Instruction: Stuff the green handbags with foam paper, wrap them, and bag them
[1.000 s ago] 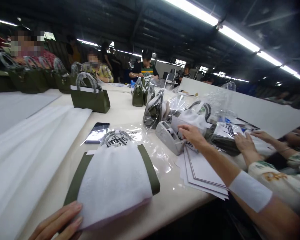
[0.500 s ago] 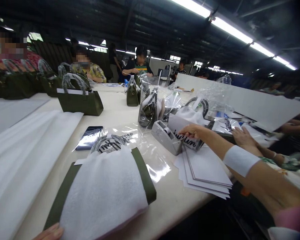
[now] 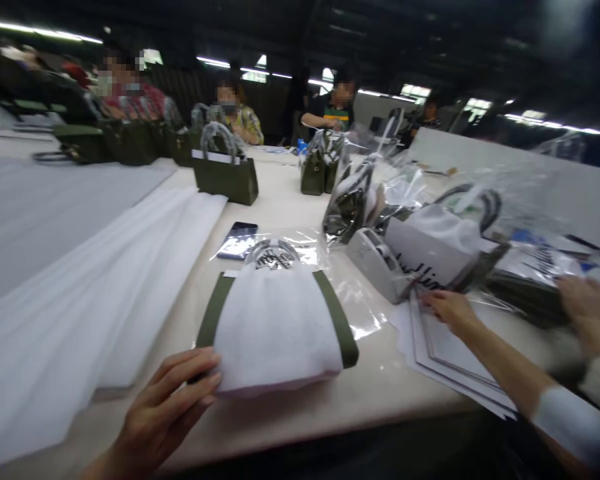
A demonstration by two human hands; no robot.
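A dark green handbag (image 3: 207, 315) lies on the table, its front wrapped in a white padded sheet (image 3: 280, 327) and its handles (image 3: 273, 250) covered in clear film. My left hand (image 3: 173, 397) grips the lower left corner of the bag, fingers on the wrap's edge. My right hand (image 3: 450, 310) is closed at the fingertips beside the front end of a grey tape dispenser (image 3: 380, 263), over the upper edge of a stack of white card sheets (image 3: 460, 353). Whatever its fingertips pinch is too small to make out. Printed clear plastic (image 3: 310, 247) lies under the handles.
A phone (image 3: 237, 240) lies behind the bag. Long white foam sheets (image 3: 130, 267) cover the left side. Green bags (image 3: 225, 177) stand further back. Plastic-wrapped bags (image 3: 350, 200) stand behind the dispenser. At the right, another person's hand (image 3: 587, 310) rests by a wrapped bag (image 3: 523, 293).
The view has swung right and tipped down, bringing more of my left hand into sight at the bag's corner. My right hand has come lower, from above the dispenser to its front end.
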